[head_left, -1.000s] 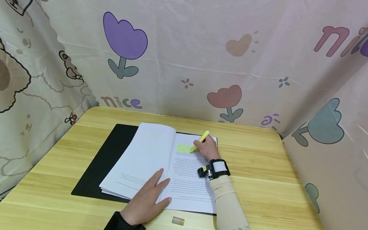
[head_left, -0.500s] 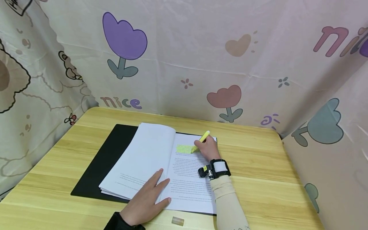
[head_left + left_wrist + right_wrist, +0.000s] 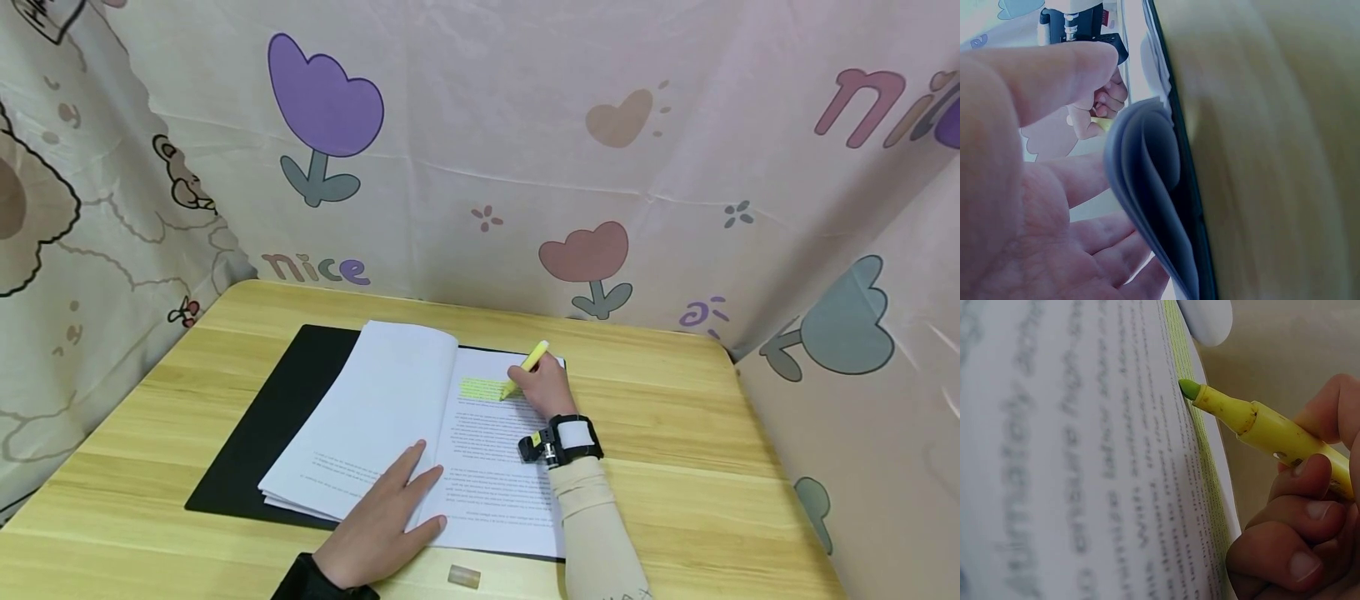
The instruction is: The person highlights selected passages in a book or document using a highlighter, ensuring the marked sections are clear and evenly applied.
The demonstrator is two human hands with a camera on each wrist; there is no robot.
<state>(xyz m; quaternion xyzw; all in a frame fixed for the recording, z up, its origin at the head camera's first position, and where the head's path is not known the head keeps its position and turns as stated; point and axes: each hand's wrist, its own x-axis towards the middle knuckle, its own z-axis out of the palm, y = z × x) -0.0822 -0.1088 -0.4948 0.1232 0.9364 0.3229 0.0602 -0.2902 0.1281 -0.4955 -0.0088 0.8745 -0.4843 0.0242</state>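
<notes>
A yellow highlighter [image 3: 1285, 434] is pinched in my right hand [image 3: 547, 388], its green tip against the printed right-hand page [image 3: 502, 458]. Several lines near the top of that page carry yellow-green marking [image 3: 480, 389]. My left hand [image 3: 386, 521], fingers straight and spread, rests on the lower part of the open booklet, across its fold. In the left wrist view the curled page stack [image 3: 1141, 181] bends up beside the left fingers. Beneath the pages lies a black folder [image 3: 255, 442].
A small translucent cap-like piece [image 3: 464, 577] lies on the wooden table [image 3: 675, 467] below the booklet. Patterned cloth [image 3: 450, 125] hangs behind the table and along both sides. My right wrist wears a strapped camera [image 3: 558, 442].
The highlighter tip has slid slightly right along the text line, with my right hand moving along. My left hand has stayed in place.
</notes>
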